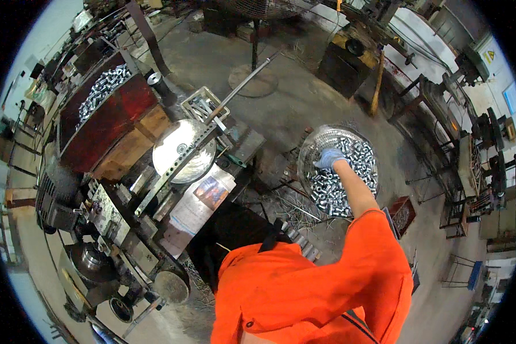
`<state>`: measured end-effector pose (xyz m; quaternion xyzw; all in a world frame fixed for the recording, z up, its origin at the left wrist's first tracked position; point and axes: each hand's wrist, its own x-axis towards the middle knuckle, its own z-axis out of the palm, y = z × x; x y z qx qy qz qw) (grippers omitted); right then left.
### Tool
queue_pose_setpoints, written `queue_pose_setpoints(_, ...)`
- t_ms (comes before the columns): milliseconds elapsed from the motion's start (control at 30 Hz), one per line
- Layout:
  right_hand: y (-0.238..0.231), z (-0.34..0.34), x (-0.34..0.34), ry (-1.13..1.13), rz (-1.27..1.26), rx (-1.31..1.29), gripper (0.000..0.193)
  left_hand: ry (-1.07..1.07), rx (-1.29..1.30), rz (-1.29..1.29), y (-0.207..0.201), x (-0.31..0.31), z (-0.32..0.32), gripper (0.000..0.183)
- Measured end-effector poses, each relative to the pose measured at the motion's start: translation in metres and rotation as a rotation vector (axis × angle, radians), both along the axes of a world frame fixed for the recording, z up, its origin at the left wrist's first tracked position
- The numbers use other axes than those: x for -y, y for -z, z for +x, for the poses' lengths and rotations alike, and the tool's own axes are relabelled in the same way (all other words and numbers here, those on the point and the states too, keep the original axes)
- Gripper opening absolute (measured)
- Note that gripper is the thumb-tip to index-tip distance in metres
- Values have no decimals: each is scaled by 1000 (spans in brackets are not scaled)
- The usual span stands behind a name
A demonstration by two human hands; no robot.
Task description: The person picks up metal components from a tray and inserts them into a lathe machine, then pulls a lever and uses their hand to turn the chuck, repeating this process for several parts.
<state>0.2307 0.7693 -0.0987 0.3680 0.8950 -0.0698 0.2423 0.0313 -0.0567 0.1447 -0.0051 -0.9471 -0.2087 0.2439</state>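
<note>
My right hand (329, 158), in a blue-grey glove, reaches into a round perforated metal basket (312, 146). It rests at the left side of a heap of short shiny metal sleeves (358, 157). Its fingers look curled downward, and whatever they hold is hidden beneath the glove. The bare forearm (358, 189) comes out of an orange sleeve (378, 241). My left hand does not show; only the orange garment is visible on that side.
Left of me stands a machine with a bright round plate (178, 152) and a long bar (180, 166). Beyond it, a red bin (114, 123) holds more metal sleeves. A small reddish box (404, 212) sits right of the basket. Thin metal scraps (295, 203) litter the floor.
</note>
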Motion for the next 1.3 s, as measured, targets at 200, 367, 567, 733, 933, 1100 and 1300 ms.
queue_pose_setpoints(200, -25, -6, 17, 166, 31, -174, 58, -19, 43, 182, -8, -23, 19, 38)
queue_pose_setpoints(367, -78, -47, 113, 140, -331, -837, 32, -53, 195, 540, 18, 23, 24, 47)
queue_pose_setpoints(567, -176, -141, 289, -827, -615, -1279, 26, 231, 527, 807, 46, -201, -21, 30)
queue_pose_setpoints(733, -194, -179, 376, -1104, -802, -1305, 26, 776, 950, 1560, 67, -267, 0, 34)
queue_pose_setpoints(933, -195, -187, 408, -1144, -817, -1270, 30, 755, 764, 2021, 66, -260, 12, 40)
queue_pose_setpoints(1100, -218, -194, 428, -1295, -501, -1263, 27, 496, 474, 1185, 60, -241, -4, 33)
queue_pose_setpoints(1300, -229, -215, 447, -1485, -411, -1137, 26, 431, 430, 726, 64, -211, -14, 41)
